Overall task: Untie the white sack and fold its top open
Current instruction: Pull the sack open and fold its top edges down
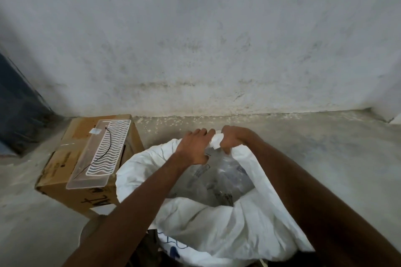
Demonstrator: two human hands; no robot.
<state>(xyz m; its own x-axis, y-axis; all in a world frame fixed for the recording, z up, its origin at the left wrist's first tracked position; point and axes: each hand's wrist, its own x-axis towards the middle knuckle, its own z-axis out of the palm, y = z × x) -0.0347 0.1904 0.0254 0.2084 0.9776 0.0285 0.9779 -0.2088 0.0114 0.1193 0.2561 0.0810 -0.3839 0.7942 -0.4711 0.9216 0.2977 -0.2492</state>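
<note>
hands [213,144] gripping white sack [217,227] rim, contents unclear

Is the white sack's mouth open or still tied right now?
Open. The white sack gapes wide, contents visible inside; the left hand and right hand grip its far rim.
</note>
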